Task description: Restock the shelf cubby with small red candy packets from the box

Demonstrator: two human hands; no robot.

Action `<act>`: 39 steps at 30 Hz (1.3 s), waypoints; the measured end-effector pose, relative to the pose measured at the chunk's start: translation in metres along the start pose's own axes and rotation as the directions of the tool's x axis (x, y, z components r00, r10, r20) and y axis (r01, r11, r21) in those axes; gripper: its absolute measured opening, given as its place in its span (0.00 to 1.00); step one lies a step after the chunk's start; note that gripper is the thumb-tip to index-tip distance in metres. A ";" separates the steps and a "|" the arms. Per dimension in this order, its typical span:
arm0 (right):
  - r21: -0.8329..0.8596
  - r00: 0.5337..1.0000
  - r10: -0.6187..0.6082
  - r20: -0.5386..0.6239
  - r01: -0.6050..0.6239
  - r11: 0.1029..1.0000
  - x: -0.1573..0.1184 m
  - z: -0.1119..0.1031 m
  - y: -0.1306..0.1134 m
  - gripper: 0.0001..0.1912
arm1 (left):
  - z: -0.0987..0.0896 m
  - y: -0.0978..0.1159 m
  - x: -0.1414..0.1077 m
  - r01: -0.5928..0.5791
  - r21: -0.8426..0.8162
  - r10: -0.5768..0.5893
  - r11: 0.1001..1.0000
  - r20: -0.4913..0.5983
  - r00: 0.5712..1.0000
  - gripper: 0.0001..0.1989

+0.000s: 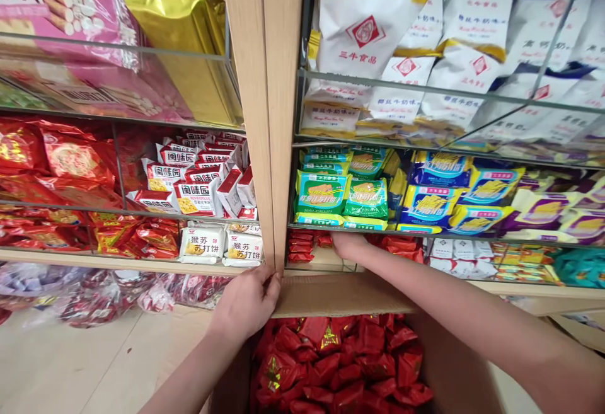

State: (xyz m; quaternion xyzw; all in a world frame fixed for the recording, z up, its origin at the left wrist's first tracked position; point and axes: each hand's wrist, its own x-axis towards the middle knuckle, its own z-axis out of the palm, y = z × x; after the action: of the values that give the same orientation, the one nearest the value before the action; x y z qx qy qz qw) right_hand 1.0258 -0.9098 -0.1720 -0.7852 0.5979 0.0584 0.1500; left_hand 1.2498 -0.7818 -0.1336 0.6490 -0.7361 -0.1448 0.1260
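An uncovered cardboard box (340,295) full of red-wrapped snack packets (340,363) sits against the front of the shelves. My left hand (250,299) has its fingers curled at the left end of the box's far flap, beside the wooden upright. My right hand (348,247) reaches over the flap into the lowest shelf compartment. Its fingers are hidden under the shelf above, so what they hold, if anything, does not show. Left of that hand lies a small stack of red packets (301,247), and to its right are more red packets (401,247).
Above my right hand, a glass-fronted shelf holds green soda biscuit packets (321,195) and blue-and-yellow packets (429,205). White packets (203,242) fill part of the lower left shelf. A wooden upright (276,111) divides the units. Plastic-wrapped goods (104,294) lie beneath the left shelves.
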 end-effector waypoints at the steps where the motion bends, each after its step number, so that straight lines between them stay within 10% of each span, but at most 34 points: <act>1: -0.013 0.999 -0.023 0.022 0.024 1.000 -0.005 -0.002 -0.001 0.12 | 0.000 0.000 0.000 0.001 -0.001 -0.001 1.000 0.001 1.000 0.13; 13: -0.072 0.972 -0.202 0.121 0.212 0.975 -0.001 0.018 -0.045 0.14 | -0.001 0.001 -0.001 -0.001 0.013 0.001 1.000 -0.005 1.000 0.12; 28: -0.070 0.944 -0.321 0.074 0.326 0.943 -0.007 0.018 -0.043 0.13 | -0.003 0.002 0.000 -0.002 0.001 0.002 1.000 0.007 1.000 0.13; 39: 0.161 0.996 -0.027 -0.086 0.041 0.986 0.016 -0.013 -0.020 0.19 | 0.002 0.002 0.001 0.032 0.013 -0.032 0.999 0.027 0.999 0.14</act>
State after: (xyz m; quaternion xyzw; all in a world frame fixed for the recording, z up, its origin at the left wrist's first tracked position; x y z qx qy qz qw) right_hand 1.0484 -0.9235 -0.1603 -0.7823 0.5928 -0.0257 0.1894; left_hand 1.2474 -0.7822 -0.1343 0.6596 -0.7281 -0.1508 0.1095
